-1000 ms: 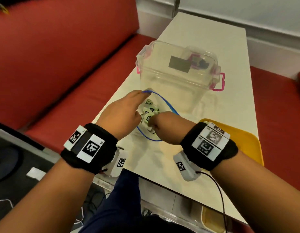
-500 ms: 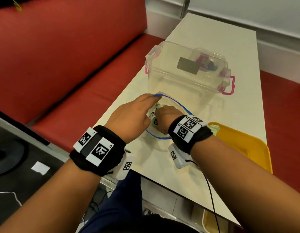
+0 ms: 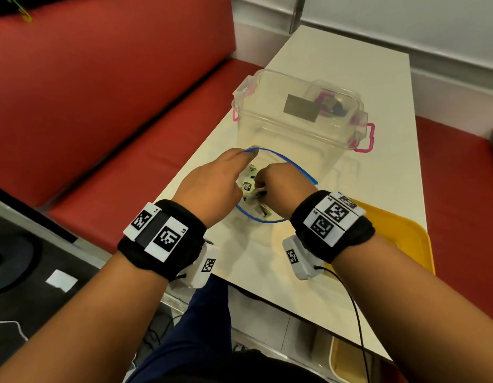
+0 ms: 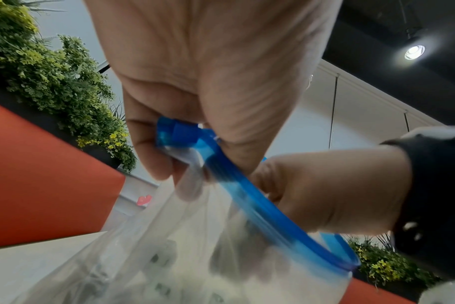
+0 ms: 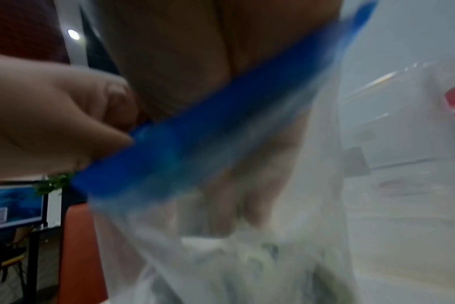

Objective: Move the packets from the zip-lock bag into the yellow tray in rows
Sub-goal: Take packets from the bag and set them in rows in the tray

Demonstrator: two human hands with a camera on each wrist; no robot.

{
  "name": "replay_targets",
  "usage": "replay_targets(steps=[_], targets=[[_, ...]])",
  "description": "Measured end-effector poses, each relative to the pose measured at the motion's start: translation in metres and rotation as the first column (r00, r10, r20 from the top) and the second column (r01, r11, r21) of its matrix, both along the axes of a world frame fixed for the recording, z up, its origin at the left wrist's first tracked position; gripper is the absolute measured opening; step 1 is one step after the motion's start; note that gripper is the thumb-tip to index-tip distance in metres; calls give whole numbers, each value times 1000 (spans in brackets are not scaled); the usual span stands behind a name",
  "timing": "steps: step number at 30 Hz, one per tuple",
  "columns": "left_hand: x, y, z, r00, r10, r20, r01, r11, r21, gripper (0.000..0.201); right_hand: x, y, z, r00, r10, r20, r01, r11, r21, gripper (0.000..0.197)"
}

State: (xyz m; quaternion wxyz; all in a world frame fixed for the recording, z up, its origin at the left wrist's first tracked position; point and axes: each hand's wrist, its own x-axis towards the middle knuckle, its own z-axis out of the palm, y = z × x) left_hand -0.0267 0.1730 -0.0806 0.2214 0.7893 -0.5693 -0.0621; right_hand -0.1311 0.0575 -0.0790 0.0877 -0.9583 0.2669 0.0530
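The left hand (image 3: 212, 186) pinched the blue rim of the zip-lock bag (image 3: 292, 167), which stood open on the table (image 3: 350, 67). The left wrist view showed what the head view hid: thumb and curled fingers (image 4: 148, 148) closed on the blue strip (image 4: 260, 201). To their right, the right hand (image 3: 281, 186) was inside the bag mouth. In the head view it seemed to pinch a white packet (image 3: 257, 191) among the packets (image 3: 247, 186); the right wrist view was blurred, so I cannot tell for sure. Right of both hands, the yellow tray (image 3: 405, 239) lay on the table, partly covered by the right forearm. Beyond the fingers stood a clear box (image 3: 295, 125).
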Motion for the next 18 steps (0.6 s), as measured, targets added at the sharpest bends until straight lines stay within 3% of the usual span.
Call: replay_targets(steps=[5,8,10,12,14,18], targets=[[0,1,-2,999,-29,34,33,993,-116,50,-30,2,42,974,-40,222,19,995,99,22],[-6,-2,8,992,-75,-106,31,930,-367,41,-55,-1,69,942,-140,304,53,960,275,23],[-17,-7,19,953,-143,-267,-9,867,-498,34,-70,-5,83,923,-211,323,49,894,445,19],[-34,-14,29,827,-232,-513,-63,867,-494,33,-86,-11,92,900,-292,325,31,785,619,21],[-55,-23,35,602,-305,-738,-48,909,-415,42,-101,-13,97,890,-327,317,7,705,709,23],[-94,-47,36,203,-272,-941,76,962,-262,55,-129,-19,93,859,-417,297,50,645,763,25]])
